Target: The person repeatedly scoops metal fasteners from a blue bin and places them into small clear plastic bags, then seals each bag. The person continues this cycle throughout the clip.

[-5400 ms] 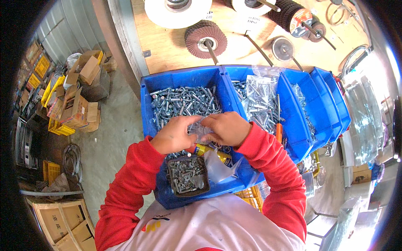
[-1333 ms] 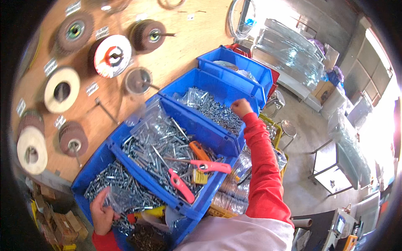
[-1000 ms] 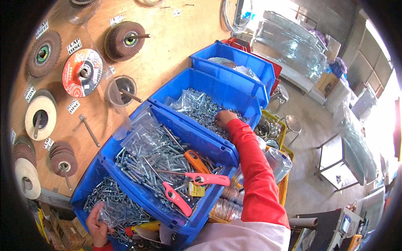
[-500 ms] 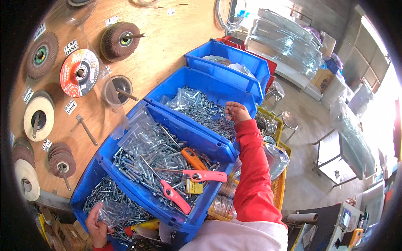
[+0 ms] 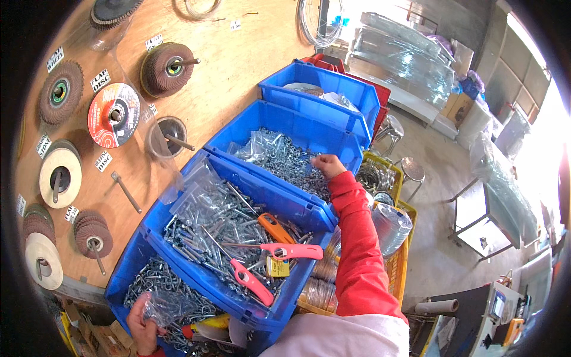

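My left hand [image 5: 141,327] grips a clear plastic bag [image 5: 165,308] over the nearest blue bin, which is heaped with metal hooks or eye bolts [image 5: 159,278]. My right hand [image 5: 328,165] reaches to the right side of a farther blue bin [image 5: 238,122], its fingers drawn together at the small metal fasteners [image 5: 291,160]. Whatever those fingertips hold is too small to make out. Between the hands, the middle bin carries long bolts [image 5: 205,220], two pink gas lighters [image 5: 294,251], an orange-handled tool [image 5: 275,228] and a small yellow box [image 5: 277,267].
A wooden board [image 5: 229,65] on the left holds flap discs [image 5: 169,70] and grinding wheels on pegs that stick out. Beyond my right arm stand yellow baskets [image 5: 397,285] with wire coils [image 5: 389,229]. Metal stools [image 5: 412,171] and a white table [image 5: 483,217] are farther right.
My right hand has moved slightly left and down to the small fasteners, its fingers closing together. My left hand still holds the plastic bag, and the whole view has shifted a little.
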`<state>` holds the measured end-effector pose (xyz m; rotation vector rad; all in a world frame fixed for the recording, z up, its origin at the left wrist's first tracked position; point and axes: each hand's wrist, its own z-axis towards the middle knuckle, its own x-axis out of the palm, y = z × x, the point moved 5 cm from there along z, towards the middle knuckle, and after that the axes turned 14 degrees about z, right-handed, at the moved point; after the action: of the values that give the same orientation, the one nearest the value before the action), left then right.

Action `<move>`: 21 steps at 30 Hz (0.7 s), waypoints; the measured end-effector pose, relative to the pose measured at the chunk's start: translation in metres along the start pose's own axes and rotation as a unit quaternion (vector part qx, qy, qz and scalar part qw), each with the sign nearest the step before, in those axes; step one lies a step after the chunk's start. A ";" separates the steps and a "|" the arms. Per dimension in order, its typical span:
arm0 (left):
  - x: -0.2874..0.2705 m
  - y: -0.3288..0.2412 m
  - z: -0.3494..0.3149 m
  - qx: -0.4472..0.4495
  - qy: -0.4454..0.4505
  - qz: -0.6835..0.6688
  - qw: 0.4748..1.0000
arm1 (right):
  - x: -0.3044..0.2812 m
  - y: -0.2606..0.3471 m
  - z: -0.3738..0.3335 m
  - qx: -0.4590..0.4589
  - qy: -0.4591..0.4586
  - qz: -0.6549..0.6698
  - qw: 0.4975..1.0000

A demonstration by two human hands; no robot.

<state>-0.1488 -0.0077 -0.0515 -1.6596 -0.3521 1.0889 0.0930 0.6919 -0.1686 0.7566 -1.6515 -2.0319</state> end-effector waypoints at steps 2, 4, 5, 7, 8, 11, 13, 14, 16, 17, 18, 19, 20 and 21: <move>0.000 0.000 0.001 -0.007 -0.002 -0.002 1.000 | -0.005 0.003 -0.006 0.060 0.004 0.232 0.971; 0.000 -0.002 0.001 -0.001 0.004 0.007 1.000 | -0.006 0.010 -0.010 0.099 0.009 0.384 0.918; 0.000 -0.003 0.001 0.002 0.007 0.012 1.000 | -0.008 0.012 -0.010 0.107 -0.009 0.416 0.903; 0.001 -0.004 0.001 0.009 0.014 0.013 1.000 | -0.003 0.011 -0.008 0.108 -0.011 0.502 0.858; 0.002 -0.004 0.002 0.012 0.020 0.014 1.000 | -0.003 0.007 -0.003 0.115 -0.035 0.447 0.887; 0.001 -0.002 0.004 -0.004 0.004 0.011 1.000 | 0.014 0.002 0.010 -0.029 -0.070 -0.077 0.994; 0.000 -0.001 0.004 -0.007 0.006 0.020 1.000 | 0.042 -0.013 0.008 -0.022 0.047 -0.232 0.971; 0.000 -0.001 0.004 -0.009 0.006 0.024 1.000 | 0.051 -0.020 0.007 0.014 0.121 -0.317 0.940; 0.000 -0.001 0.004 0.000 0.011 0.021 1.000 | 0.055 -0.016 0.004 0.018 0.115 -0.327 0.938; -0.001 0.000 0.003 0.005 0.011 0.018 1.000 | 0.055 -0.011 0.003 0.027 0.111 -0.338 0.934; -0.002 0.001 0.002 -0.001 0.008 0.019 1.000 | 0.060 -0.005 -0.001 0.022 0.142 -0.314 0.938; -0.003 0.002 0.002 -0.008 0.007 0.020 1.000 | 0.062 0.001 -0.004 0.029 0.146 -0.322 0.935; -0.003 0.003 0.001 -0.014 0.006 0.022 1.000 | 0.062 0.007 -0.009 0.025 0.136 -0.332 0.933; -0.004 0.003 0.001 -0.010 0.003 0.017 1.000 | 0.064 0.010 -0.013 0.031 0.136 -0.340 0.930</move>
<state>-0.1524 -0.0108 -0.0523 -1.6918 -0.3337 1.1082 0.0517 0.6401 -0.1705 1.7412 -1.4090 -2.1569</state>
